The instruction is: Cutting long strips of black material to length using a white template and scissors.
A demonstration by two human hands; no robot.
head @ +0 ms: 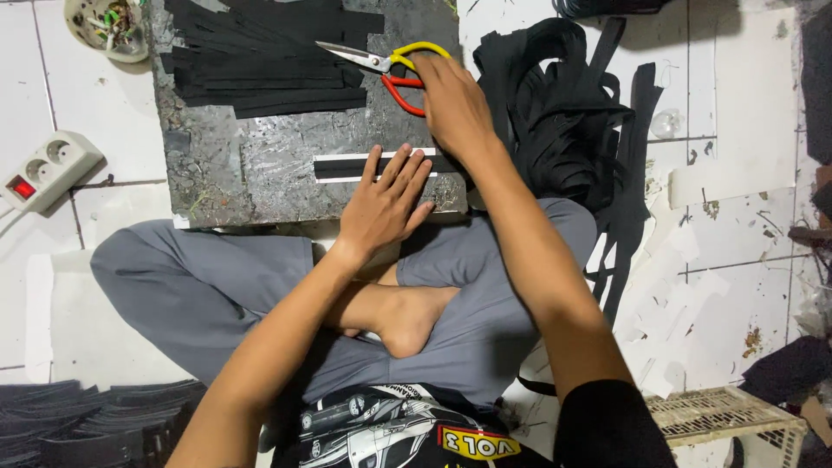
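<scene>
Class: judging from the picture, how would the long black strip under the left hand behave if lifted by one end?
The long black strip with white edges would probably droop: the tangled black strips nearby fold and loop loosely. It looks thin and flat, so likely light. It shouldn't roll.

Your left hand (381, 208) lay flat, palm down, fingers spread and pointing toward one o'clock. Your right hand (451, 100) reached further out at twelve o'clock, fingers curled downward, wrist bent. Both forearms ran up from six o'clock, the right sleeved in black near the elbow.
</scene>
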